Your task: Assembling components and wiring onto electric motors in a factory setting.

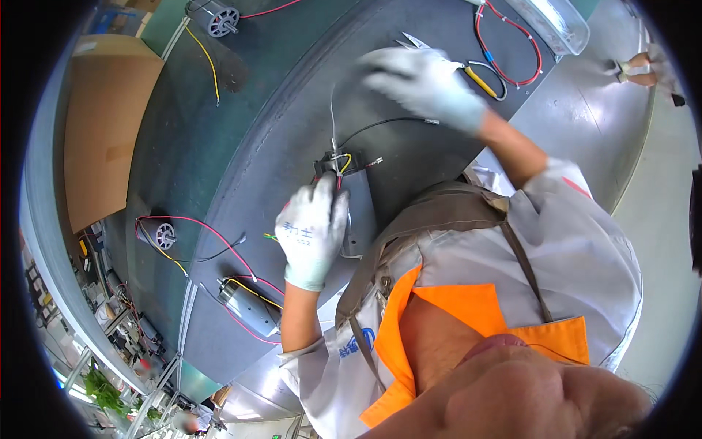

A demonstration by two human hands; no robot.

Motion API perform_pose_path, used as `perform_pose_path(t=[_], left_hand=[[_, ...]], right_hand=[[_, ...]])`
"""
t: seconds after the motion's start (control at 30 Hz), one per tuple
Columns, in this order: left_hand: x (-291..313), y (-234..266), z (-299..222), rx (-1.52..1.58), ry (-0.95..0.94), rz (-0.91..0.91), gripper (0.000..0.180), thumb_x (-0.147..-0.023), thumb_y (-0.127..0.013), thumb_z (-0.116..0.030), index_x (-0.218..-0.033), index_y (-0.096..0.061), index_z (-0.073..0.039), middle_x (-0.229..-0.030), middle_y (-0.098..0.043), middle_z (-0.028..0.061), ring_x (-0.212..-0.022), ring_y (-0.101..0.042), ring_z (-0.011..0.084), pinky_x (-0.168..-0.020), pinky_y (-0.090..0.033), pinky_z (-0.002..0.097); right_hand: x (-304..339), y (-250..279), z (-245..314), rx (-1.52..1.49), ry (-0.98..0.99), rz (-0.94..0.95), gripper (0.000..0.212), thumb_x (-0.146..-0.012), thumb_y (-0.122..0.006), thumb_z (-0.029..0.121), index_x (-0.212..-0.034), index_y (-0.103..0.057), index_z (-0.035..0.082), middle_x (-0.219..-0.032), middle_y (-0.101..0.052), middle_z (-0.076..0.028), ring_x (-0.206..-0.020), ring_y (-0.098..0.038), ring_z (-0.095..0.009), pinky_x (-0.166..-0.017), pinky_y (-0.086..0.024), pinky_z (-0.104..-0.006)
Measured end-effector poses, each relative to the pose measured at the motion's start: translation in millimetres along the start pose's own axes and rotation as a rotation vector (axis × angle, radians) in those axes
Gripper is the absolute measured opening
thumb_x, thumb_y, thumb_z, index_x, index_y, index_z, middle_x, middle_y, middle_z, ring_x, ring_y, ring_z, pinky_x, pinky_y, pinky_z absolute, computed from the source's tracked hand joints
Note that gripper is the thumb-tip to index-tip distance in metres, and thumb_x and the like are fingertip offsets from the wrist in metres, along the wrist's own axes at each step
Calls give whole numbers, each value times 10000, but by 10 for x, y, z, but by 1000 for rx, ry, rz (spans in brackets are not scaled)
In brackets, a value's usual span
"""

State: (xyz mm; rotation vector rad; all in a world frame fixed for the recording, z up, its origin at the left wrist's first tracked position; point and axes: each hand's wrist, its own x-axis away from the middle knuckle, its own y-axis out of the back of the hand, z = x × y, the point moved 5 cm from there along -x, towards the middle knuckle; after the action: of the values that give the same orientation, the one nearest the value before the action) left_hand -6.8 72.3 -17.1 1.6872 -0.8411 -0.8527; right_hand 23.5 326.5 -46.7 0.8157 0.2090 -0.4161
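Note:
A grey cylindrical motor (358, 216) lies on the dark worktop in front of me, with a black end piece and short yellow and red wires. My left hand (313, 228), in a white glove, grips this motor, fingertips pressed at its wire end. A thin pale strip, looking like a cable tie (333, 117), sticks up from the wires there. Out of the same end runs a black lead (380, 124) with a metal terminal. My gloved right hand (428, 84) is over the worktop beyond the motor, fingers blurred. Pliers (479, 80) with yellow handles lie partly hidden behind it.
A red cable loop (541, 58) and a clear plastic bin (559, 25) are at the far right. More motors with leads, one at the top (216, 18), one at left (157, 233) and one nearer (248, 307), surround the worktop. A cardboard sheet (106, 132) stands at left.

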Motion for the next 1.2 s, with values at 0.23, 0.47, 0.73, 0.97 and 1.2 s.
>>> perform_pose_path(t=[0.23,0.47,0.73,0.97,1.2], left_hand=[[-420,-84,137,222,-252,-46,224,-850,-737,-245,-990,-705,-73,-1037,-661,134,-973,-637,333,-812,-519,424],[-536,-136,527,1307,475,160,363,-985,-619,-268,-1161,-682,43,-1097,-718,76,-999,-637,122,-902,-490,265],[-479,-222,626,1678,558,89,330,-1002,-581,-248,-1182,-667,14,-1152,-704,127,-1071,-666,212,-925,-542,369],[-431,-262,663,1700,508,43,359,-1002,-572,-235,-1245,-636,22,-1224,-669,138,-1096,-659,238,-974,-549,440],[-311,-248,694,1601,586,-99,341,-991,-575,-227,-1192,-668,32,-1206,-669,134,-1104,-653,245,-957,-550,433]], right_hand=[[1439,685,-530,552,-172,127,592,-814,-646,-29,-1384,-546,94,-1324,-554,-206,-1171,-568,-394,-997,-476,-454],[1490,919,-573,402,-351,216,729,-745,-631,-98,-1443,-499,67,-1329,-589,-183,-1196,-586,-332,-1012,-476,-404],[781,379,-15,-732,-213,604,728,-876,-756,281,-1472,-451,-6,-1342,-592,-119,-1186,-545,-174,-1011,-441,-322],[599,-32,449,39,67,814,690,-869,-726,421,-1376,-504,9,-1018,-639,-260,-989,-634,-416,-882,-511,-460],[587,21,633,400,133,796,544,-859,-724,449,-1163,-565,27,-870,-674,-197,-848,-661,-422,-745,-527,-484]])
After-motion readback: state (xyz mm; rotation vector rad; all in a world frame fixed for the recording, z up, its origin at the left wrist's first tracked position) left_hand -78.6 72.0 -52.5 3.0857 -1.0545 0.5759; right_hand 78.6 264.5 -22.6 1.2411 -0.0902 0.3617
